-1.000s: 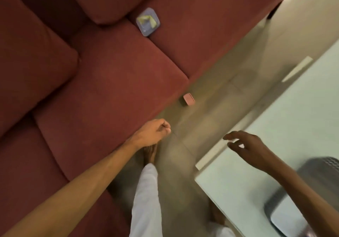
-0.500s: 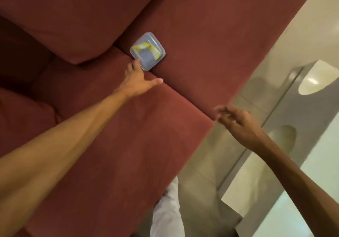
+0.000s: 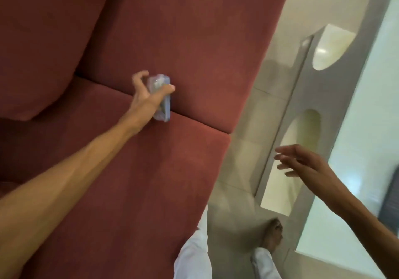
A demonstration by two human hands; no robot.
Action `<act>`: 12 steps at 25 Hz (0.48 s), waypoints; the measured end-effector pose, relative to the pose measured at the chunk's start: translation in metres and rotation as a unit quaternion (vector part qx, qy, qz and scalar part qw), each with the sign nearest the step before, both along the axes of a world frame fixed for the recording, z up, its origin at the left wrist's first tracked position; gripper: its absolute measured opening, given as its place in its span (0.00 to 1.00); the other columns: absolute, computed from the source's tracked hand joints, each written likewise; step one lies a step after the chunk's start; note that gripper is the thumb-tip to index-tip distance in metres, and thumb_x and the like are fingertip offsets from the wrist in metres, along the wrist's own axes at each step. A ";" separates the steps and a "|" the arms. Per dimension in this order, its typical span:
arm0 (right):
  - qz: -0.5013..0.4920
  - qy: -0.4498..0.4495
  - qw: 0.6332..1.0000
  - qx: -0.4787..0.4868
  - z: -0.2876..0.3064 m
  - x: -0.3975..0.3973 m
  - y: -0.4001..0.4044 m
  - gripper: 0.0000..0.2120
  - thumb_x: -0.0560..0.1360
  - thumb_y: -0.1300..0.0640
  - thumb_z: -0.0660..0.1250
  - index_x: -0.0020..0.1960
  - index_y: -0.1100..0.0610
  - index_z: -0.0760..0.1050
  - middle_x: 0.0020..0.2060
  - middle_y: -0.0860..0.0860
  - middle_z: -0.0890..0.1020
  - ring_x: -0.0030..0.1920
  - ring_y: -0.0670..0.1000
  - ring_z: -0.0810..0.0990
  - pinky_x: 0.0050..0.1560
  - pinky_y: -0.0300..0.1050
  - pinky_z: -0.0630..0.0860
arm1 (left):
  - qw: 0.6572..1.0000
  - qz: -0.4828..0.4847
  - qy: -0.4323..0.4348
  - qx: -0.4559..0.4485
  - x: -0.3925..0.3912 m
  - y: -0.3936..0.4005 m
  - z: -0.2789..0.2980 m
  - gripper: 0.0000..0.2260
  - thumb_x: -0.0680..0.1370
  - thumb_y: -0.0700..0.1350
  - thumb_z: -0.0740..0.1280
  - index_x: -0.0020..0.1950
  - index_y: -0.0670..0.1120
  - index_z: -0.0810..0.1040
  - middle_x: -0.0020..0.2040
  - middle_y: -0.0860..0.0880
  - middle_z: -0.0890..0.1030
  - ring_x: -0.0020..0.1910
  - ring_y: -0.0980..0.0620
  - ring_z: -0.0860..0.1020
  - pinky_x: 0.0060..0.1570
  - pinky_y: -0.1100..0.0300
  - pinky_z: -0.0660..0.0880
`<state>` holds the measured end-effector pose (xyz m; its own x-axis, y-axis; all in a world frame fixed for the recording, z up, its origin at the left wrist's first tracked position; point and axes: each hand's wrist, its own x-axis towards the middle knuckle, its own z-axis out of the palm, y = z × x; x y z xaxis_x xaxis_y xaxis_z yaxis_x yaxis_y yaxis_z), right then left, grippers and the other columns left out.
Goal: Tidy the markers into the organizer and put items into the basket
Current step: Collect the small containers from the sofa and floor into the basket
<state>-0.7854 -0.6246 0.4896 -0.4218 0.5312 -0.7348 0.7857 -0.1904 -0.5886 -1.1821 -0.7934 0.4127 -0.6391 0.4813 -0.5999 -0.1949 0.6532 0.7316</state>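
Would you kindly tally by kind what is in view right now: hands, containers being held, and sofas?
Hands: 2, the left hand and the right hand
Clear plastic containers: 1, the container gripped by the left hand
Sofas: 1, the red sofa
Total: 4

a small, clear bluish plastic container (image 3: pixel 160 97), squarish with rounded corners, is tipped up on its edge in the grasp of the left hand (image 3: pixel 146 97). the thumb crosses its upper part and the fingers curl behind it; its lower end pokes out below the palm. blur hides whatever it holds. it sits well apart from the right hand (image 3: pixel 302 164), up and to that hand's left.
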 end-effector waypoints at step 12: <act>-0.251 0.088 0.945 -0.192 0.044 0.207 -0.022 0.19 0.79 0.52 0.73 0.68 0.54 0.76 0.58 0.54 0.87 0.54 0.57 0.88 0.48 0.55 0.86 | 0.956 -0.207 -0.209 0.016 0.414 0.064 0.084 0.15 0.82 0.54 0.63 0.66 0.50 0.74 0.55 0.51 0.85 0.50 0.56 0.85 0.44 0.57 0.83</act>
